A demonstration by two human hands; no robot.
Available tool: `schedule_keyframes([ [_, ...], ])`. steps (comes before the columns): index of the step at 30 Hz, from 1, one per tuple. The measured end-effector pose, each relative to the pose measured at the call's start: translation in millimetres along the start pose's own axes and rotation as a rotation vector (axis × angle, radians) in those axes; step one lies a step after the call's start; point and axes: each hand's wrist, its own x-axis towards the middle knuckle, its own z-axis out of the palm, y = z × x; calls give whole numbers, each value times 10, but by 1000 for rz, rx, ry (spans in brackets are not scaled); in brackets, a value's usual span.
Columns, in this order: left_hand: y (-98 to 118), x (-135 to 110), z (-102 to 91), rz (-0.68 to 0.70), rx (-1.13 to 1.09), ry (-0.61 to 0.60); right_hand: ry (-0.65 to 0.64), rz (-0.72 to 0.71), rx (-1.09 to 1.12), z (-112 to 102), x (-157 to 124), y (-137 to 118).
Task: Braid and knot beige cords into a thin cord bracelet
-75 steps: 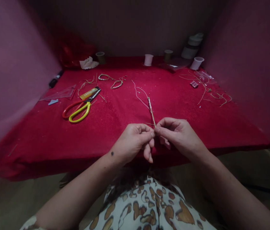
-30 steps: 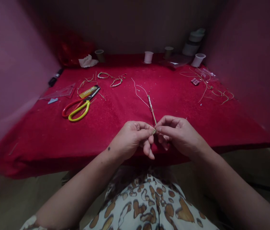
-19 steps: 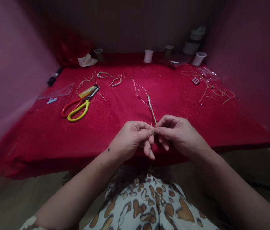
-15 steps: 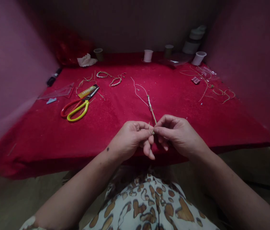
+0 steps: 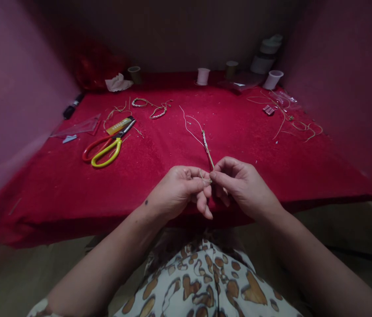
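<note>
A thin cord bracelet (image 5: 205, 141), with a white braided stretch and loose thread ends, runs from the middle of the table toward me. Its near end lies between my fingertips. My left hand (image 5: 189, 187) pinches that end with thumb and forefinger, and a small loop of thread shows over the forefinger. The left hand's lower fingers hang loosely curled. Close against it, my right hand (image 5: 238, 180) pinches the cord at the same spot. The exact knot or strand between the tips is too small and partly covered to make out.
Scissors (image 5: 108, 147) with red and yellow handles lie left, beside a yellow packet (image 5: 120, 126). Two cord bracelets (image 5: 158, 112) lie behind. Thread spools (image 5: 202, 76) and a bottle (image 5: 265, 55) stand at the back. Loose cords (image 5: 301, 127) and a binder clip (image 5: 268, 110) lie right.
The right hand's fingertips have shifted slightly at the cord end, and the thread loop over my left forefinger looks wider. The bracelet's far part stays in place.
</note>
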Motion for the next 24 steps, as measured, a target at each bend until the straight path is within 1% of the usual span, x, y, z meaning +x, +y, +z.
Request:
schedule_keyframes([
  [6,-2,-4,-2,6,-12,-12,84,-68,-66,61,-41,27],
  [12,-1,3,2,10,-13,-12,108,-75,-64,69,-35,56],
  [16,-16,11,7,20,-9,12,129,-95,-76,78,-33,77],
  [21,-16,11,36,35,39,58,109,-105,-54,85,-52,45],
  [24,-7,13,58,48,44,98,57,-90,-1,71,-65,1],
])
